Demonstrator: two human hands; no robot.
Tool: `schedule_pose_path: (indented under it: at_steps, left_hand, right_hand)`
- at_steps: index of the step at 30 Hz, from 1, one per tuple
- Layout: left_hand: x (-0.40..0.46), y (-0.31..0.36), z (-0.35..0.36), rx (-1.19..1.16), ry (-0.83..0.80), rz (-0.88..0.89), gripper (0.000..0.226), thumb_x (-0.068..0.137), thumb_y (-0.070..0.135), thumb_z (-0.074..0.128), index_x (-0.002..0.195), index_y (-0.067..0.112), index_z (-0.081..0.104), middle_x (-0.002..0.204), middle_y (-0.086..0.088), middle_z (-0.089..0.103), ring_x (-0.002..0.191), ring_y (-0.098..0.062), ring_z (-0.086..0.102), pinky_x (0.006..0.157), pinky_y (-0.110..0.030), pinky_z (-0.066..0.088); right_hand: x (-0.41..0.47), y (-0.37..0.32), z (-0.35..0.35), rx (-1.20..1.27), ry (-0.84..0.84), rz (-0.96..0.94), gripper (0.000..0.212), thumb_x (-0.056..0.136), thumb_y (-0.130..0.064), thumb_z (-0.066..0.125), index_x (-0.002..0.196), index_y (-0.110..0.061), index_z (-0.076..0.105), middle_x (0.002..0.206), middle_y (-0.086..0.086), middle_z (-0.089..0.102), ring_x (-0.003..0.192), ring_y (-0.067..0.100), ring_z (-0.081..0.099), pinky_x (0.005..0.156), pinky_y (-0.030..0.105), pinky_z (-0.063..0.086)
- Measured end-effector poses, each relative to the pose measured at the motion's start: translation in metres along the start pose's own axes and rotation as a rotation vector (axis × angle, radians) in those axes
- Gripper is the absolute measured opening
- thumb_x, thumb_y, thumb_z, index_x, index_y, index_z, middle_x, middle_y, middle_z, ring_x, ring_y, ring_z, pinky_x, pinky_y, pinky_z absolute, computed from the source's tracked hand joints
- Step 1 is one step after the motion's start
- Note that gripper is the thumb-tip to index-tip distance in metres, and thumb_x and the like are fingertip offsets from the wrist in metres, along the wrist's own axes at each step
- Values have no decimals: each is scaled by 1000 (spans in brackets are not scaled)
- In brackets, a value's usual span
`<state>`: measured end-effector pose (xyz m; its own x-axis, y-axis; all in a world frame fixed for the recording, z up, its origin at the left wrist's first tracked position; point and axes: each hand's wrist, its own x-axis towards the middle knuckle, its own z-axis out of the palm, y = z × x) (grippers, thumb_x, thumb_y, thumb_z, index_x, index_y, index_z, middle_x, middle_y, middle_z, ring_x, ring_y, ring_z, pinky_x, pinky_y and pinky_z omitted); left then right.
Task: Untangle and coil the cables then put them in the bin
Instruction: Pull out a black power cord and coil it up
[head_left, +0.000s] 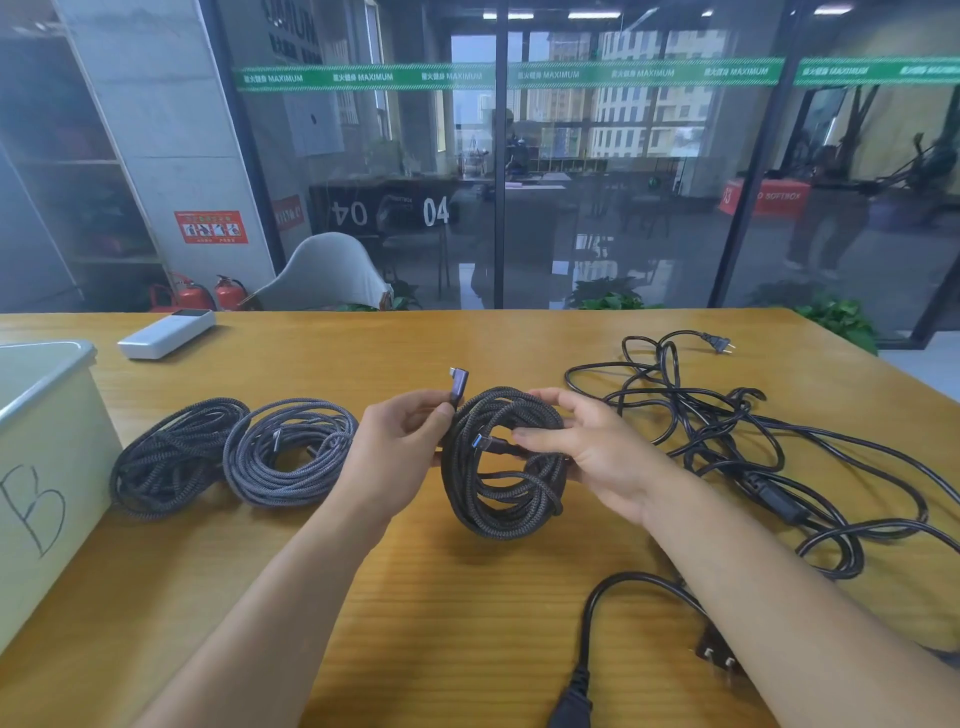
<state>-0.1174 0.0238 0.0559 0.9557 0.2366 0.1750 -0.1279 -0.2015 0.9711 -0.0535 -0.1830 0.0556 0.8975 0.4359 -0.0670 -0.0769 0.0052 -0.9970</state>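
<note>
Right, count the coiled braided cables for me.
3. Two coils lie on the table beside the bin: one nearest it, one next along. The third coil is held in both hands, left and right.

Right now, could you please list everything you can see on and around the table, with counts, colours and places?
braided cable coils: two, dark grey, lying side by side on the table left of the hands
held coil: one, dark grey braided, upright between the hands
angled plug: one, purple-grey, pinched above the held coil
tangled cables: one heap, black, table right
power cord: one, black, near edge
bin: one, pale, marked B, far left
power bank: one, white, far left of table
table: one, wooden
chair: one, grey, behind table
fire extinguishers: two, red, floor
hands: left hand pinches plug; right hand grips coil
</note>
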Motion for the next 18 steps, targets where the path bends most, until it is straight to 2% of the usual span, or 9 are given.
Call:
schedule_pose_path:
  at_steps: [2, 6, 10, 13, 16, 18]
  left_hand:
    - [-1, 1, 0, -8, -4, 9, 21, 108, 17, 55, 119, 16, 72, 98, 2, 81, 93, -13, 76, 82, -30, 63]
    - [-1, 1, -1, 8, -19, 29, 23, 109, 18, 51, 119, 18, 72, 99, 4, 81, 93, -11, 76, 75, -24, 61]
    - [0, -1, -3, -20, -23, 25, 20, 107, 16, 55, 119, 18, 72, 100, 0, 81, 93, -16, 77, 72, -23, 59]
    - [3, -2, -6, -59, -10, 21, 20, 106, 13, 58, 117, 19, 73, 98, -6, 80, 91, -22, 76, 71, -24, 59]
    - [5, -4, -11, -49, -26, 21, 19, 103, 12, 62, 112, 22, 76, 89, -10, 78, 83, -23, 73, 75, -32, 63]
    - [7, -5, -13, 4, -73, 15, 19, 103, 13, 64, 110, 23, 78, 86, -11, 78, 80, -18, 71, 83, -40, 64]
  right_hand:
    - [2, 1, -1, 62, -18, 25, 46, 90, -5, 78, 132, -15, 61, 118, 16, 76, 102, 31, 74, 98, 48, 54]
    - [5, 4, -1, 132, -8, 42, 50, 90, -9, 78, 137, -11, 59, 122, 14, 75, 109, 33, 74, 101, 51, 53]
    - [3, 4, -1, 146, 9, 11, 40, 93, -15, 76, 130, -14, 64, 125, 16, 73, 118, 37, 69, 109, 56, 47]
    - [1, 2, 1, 173, 24, -40, 31, 92, -16, 76, 121, -21, 66, 125, 15, 74, 114, 37, 71, 103, 50, 52]
    - [1, 1, 5, 191, 54, -120, 34, 94, -13, 75, 127, -15, 67, 123, 15, 74, 109, 38, 72, 88, 42, 59]
    - [1, 0, 8, 212, 68, -155, 33, 96, -9, 72, 128, -10, 66, 114, 13, 75, 94, 33, 73, 77, 38, 60]
